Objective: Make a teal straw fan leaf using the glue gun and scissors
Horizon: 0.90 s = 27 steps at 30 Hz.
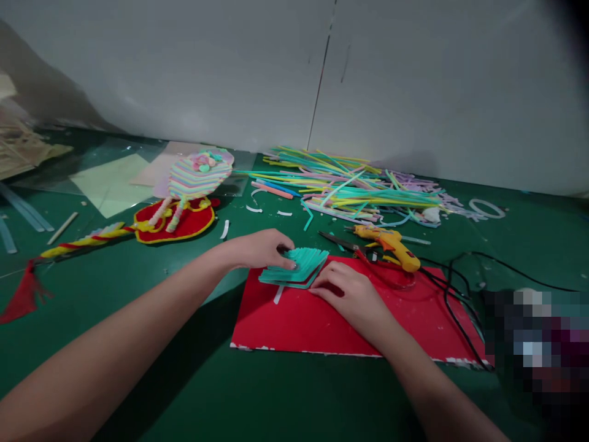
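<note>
A turquoise ribbed piece [301,265], which looks made of flattened straws or strips laid side by side, lies over the red board [294,328]. My left hand [262,250] grips its left part between thumb and fingers. At its right lower corner my right hand [347,288] has its thumb and fingertips closed together; whether they pinch the edge is hard to make out. One white strip [278,294] sticks out below the turquoise piece on the board.
A yellow glue gun [393,245] and dark scissors [343,241] lie at the board's back edge, with a black cable [453,288] trailing right. Behind is a heap of coloured straws [350,190]. Left are a striped fan [200,178] and a red fan [184,232] with yellow edging.
</note>
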### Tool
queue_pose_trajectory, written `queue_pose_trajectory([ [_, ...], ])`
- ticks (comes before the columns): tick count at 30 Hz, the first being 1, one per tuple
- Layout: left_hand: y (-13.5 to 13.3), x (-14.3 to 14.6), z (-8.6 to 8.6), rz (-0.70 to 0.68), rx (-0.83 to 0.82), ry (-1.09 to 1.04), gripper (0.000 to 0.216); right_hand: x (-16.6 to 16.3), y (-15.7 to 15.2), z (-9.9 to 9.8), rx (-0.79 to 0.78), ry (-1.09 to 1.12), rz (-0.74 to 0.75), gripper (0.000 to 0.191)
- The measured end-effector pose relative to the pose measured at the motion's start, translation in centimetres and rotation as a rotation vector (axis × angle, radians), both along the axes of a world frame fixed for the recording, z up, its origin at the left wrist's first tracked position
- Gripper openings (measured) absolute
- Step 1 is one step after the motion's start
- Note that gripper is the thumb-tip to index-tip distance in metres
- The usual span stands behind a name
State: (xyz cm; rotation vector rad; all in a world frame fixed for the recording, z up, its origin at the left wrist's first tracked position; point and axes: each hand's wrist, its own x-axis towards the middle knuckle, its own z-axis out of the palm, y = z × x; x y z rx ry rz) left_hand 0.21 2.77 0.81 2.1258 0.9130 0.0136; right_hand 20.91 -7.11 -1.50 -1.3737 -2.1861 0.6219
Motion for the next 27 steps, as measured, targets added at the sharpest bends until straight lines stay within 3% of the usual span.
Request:
queue_pose_trajectory([
  [27, -0.90, 0.81, 0.17, 0.019, 0.085, 0.059, 0.025, 0.10, 0.26, -0.78, 0.045, 0.031, 0.010, 0.007],
])
